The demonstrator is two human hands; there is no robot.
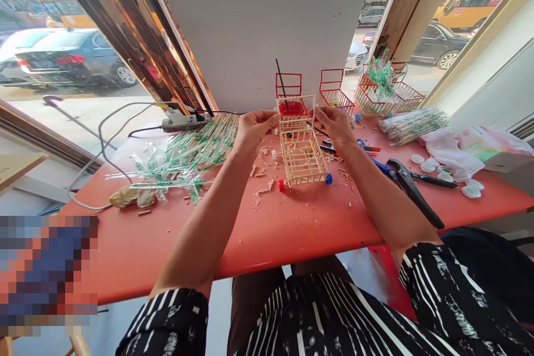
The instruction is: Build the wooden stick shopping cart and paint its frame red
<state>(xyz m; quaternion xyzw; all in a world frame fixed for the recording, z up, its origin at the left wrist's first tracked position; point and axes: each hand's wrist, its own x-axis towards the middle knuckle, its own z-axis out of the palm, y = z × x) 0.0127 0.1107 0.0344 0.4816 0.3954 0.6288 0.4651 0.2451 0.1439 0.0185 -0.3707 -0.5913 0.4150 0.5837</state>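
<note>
A: Where's the small pale wooden-stick cart model [302,150]?

B: Middle of the red surface [267,233], toward its far edge, red and blue wheels down.

A: Hands?

B: Left hand [252,129] grips the cart's upright back frame on its left side, fingers closed on the sticks. Right hand [336,125] pinches the frame's right side.

A: Nearby?

B: Black pliers [411,186] by the right edge; clear green-printed straw wrappers [183,158] at left.

Head view, forward-down over table [292,233]
</note>
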